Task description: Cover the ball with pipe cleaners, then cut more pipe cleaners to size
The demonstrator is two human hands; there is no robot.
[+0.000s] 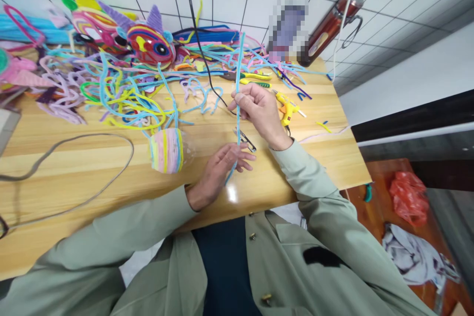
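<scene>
A light blue pipe cleaner runs nearly upright between my hands above the table. My right hand pinches it around its middle, between thumb and fingertips. Lower down, my left hand has the thumb pressed on the same strip, while its other fingers stretch out to the right. Small thread snips lie on the wood just behind the hands. To the left rests a clear rounded form wrapped in pink, yellow and blue strips. A yellow glue gun lies right of my right hand.
Tangled pipe cleaners cover the table's back left, with two colourful horned masks behind them. Yellow-handled pliers lie near the middle. A red-brown thermos stands at the back right. A black cable hangs down; a grey cord loops at left.
</scene>
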